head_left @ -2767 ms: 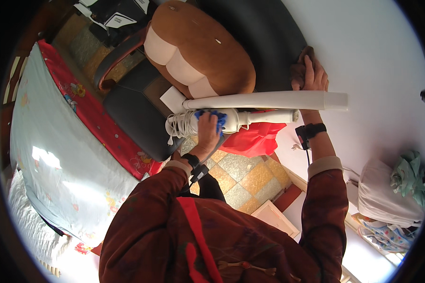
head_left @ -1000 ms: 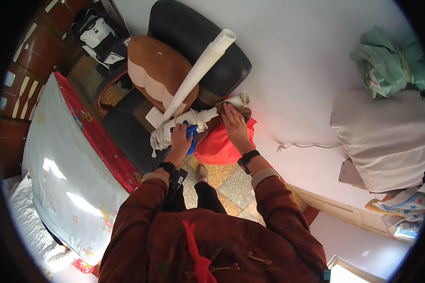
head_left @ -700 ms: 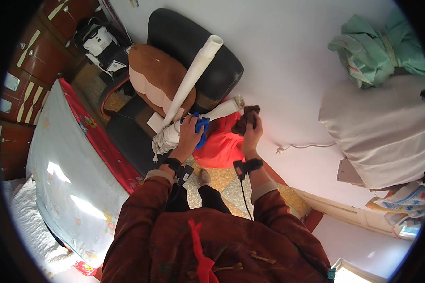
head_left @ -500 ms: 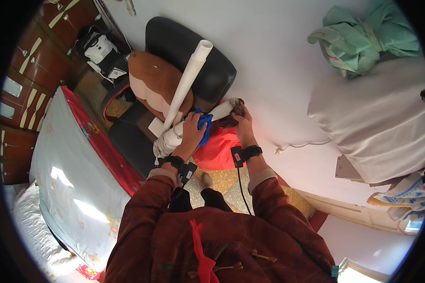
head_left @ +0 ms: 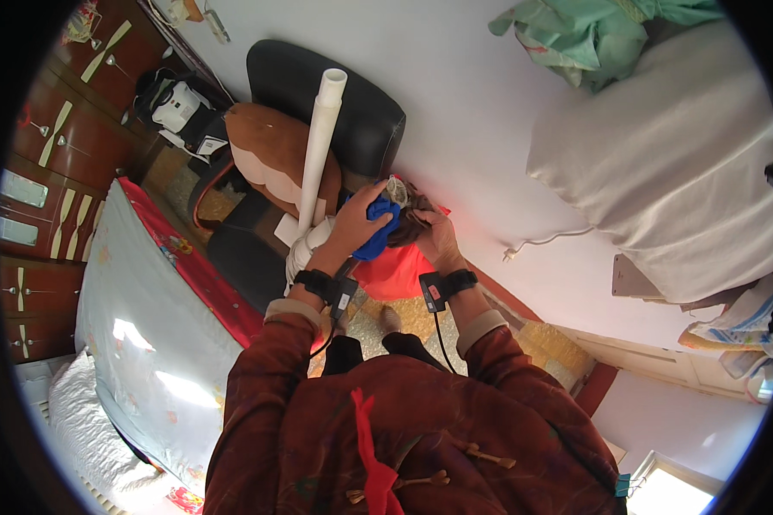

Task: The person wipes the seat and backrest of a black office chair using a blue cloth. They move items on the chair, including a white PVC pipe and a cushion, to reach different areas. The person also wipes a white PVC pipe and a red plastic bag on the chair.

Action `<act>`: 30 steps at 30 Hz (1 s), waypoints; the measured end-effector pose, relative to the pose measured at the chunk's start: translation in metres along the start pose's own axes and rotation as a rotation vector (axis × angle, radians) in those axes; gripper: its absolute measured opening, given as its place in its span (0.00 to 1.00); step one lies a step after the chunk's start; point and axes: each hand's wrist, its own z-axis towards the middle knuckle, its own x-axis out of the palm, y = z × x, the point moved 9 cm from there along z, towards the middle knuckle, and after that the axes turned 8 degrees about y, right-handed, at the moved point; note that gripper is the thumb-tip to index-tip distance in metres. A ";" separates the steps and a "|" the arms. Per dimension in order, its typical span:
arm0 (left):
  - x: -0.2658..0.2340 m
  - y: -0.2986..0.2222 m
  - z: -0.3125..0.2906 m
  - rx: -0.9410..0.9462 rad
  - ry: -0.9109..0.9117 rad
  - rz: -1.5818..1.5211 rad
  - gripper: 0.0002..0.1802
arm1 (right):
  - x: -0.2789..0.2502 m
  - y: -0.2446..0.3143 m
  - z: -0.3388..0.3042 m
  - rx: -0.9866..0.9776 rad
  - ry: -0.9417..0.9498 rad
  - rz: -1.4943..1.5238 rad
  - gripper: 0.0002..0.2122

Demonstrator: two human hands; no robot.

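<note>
the long white plastic appliance (head_left: 315, 242), its pale cord (head_left: 297, 264) bundled around its lower end, lies slanting over the edge of the black padded chair (head_left: 371, 137), its round open end (head_left: 396, 190) up between the two hands. the left hand (head_left: 359, 225) has its fingers curled around a crumpled bright blue cloth (head_left: 374, 237), holding it against the appliance just below that end; the right hand (head_left: 437, 240) has its fingers closed on a bunched dark brown cloth (head_left: 410, 215) that sits right beside the opening and seems to touch it. as far as this can be judged, the work with the cloths is partway through: the blue one looks to serve as a grip, and the brown one is at the tip. the cord is already gathered up, while the inside of the opening looks greyish, so that spot may not be finished. a separate long white tube (head_left: 318, 153) leans upright by the brown and pale pink plush cushion (head_left: 270, 148), unjoined and untouched by either hand; whether it has been dealt with cannot be told. the bright red bag (head_left: 393, 275) hangs or lies below the hands.
</note>
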 end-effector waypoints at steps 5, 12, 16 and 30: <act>-0.012 -0.019 -0.001 0.030 0.016 0.017 0.39 | 0.025 -0.008 -0.009 0.022 0.063 0.055 0.24; -0.030 -0.020 -0.009 -0.068 -0.004 -0.163 0.21 | 0.053 -0.019 -0.014 0.081 0.198 0.123 0.21; -0.042 -0.017 -0.010 -0.122 -0.007 -0.268 0.09 | 0.060 -0.033 -0.015 0.067 0.143 0.187 0.21; -0.060 -0.050 -0.046 -0.125 0.112 -0.086 0.08 | 0.064 -0.072 -0.016 0.145 -0.056 0.172 0.22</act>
